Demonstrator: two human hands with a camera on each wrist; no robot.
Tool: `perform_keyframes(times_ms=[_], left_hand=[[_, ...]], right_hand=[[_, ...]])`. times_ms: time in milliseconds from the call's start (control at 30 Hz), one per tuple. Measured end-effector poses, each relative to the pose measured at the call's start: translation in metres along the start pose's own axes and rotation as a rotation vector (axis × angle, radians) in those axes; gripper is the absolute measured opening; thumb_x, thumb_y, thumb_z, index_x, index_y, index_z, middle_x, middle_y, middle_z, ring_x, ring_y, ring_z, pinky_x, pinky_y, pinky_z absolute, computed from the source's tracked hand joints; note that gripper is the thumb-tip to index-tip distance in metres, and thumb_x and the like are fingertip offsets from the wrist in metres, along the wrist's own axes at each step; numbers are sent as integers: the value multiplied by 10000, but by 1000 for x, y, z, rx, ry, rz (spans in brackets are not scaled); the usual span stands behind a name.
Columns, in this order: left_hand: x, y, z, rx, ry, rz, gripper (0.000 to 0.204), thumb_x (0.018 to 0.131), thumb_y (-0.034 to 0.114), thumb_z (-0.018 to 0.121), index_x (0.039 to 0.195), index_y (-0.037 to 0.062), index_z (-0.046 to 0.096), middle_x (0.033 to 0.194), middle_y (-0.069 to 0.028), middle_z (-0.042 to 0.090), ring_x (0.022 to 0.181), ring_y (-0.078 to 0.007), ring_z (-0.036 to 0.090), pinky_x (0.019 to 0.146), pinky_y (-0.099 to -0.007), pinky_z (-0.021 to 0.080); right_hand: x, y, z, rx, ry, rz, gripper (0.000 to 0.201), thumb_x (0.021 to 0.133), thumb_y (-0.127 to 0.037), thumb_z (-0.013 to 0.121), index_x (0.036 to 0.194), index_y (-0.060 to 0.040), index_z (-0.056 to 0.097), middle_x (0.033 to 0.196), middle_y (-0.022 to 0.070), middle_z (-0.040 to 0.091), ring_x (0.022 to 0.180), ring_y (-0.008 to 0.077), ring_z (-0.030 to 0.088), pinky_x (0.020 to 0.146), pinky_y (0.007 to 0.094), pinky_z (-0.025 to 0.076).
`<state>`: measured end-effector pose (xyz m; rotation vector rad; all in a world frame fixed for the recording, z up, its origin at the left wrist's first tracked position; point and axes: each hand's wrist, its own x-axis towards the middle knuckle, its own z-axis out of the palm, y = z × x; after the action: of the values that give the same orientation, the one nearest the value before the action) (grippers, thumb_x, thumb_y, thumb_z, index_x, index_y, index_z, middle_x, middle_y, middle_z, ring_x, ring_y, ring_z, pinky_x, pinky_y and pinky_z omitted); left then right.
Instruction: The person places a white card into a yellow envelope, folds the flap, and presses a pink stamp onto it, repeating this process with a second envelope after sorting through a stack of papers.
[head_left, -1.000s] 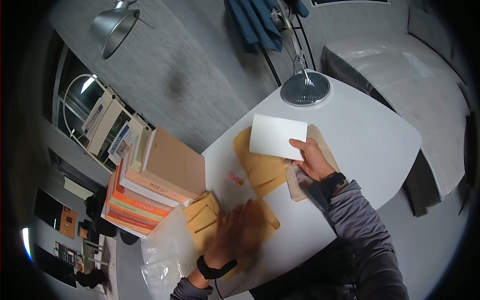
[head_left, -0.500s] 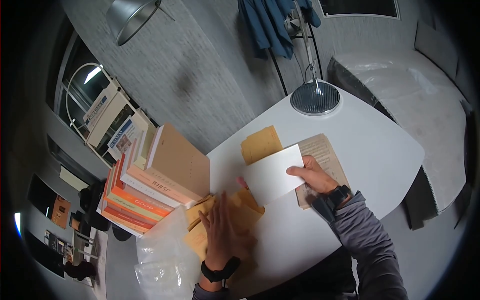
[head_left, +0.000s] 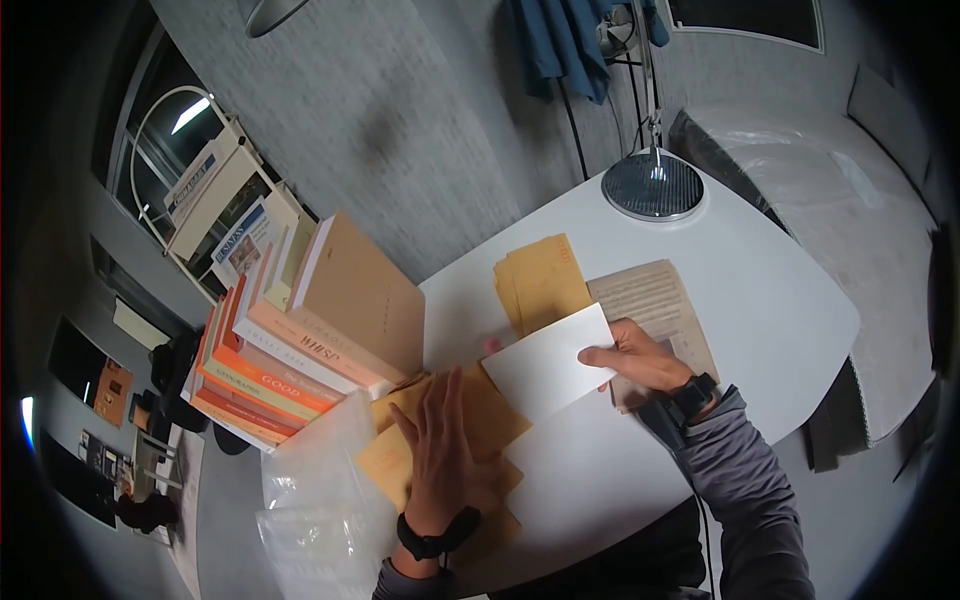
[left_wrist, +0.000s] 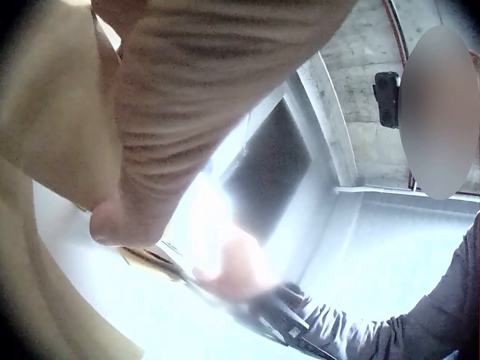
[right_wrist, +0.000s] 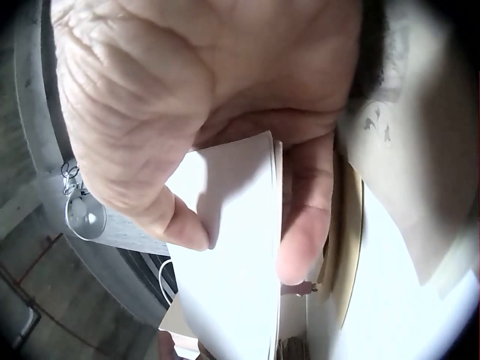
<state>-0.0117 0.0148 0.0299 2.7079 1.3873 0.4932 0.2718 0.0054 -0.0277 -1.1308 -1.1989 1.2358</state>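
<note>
My right hand (head_left: 640,358) pinches a thin stack of white paper (head_left: 545,365) by its right edge, thumb on top and fingers underneath. Seen from the right wrist, the paper's edge (right_wrist: 277,225) shows more than one layer. My left hand (head_left: 437,460) rests with fingers extended on overlapping brown paper envelopes (head_left: 495,405) at the table's near left. The white paper's left end overlaps these envelopes in the head view. Another pile of brown envelopes (head_left: 540,280) lies behind the white paper, beside aged printed sheets (head_left: 645,295).
A row of books (head_left: 350,300) stands at the table's left edge. Clear plastic bags (head_left: 310,530) hang over the near left edge. The lamp base (head_left: 652,187) stands at the far end of the white table (head_left: 770,300). A small pink item (head_left: 492,345) lies behind the paper.
My right hand has brought the white paper down and nearer, uncovering the far envelopes and printed sheets. Nearby, my left hand has shifted over the near envelopes, which are now spread out. The head view has turned.
</note>
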Motion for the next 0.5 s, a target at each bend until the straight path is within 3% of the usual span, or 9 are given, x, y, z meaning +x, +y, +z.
perform_keyframes(times_ms=[500], left_hand=[[-2,4,-2,51,-17,46,1102,589,191,839,1514,50,255,1491,-168,367,1412,-362,300,1162,-655,67]], right_hand=[[-1,2,8,-46,-160,55,329,971,-243,626,1160,24,658,920,78,704,785,127,661,649,271,548]])
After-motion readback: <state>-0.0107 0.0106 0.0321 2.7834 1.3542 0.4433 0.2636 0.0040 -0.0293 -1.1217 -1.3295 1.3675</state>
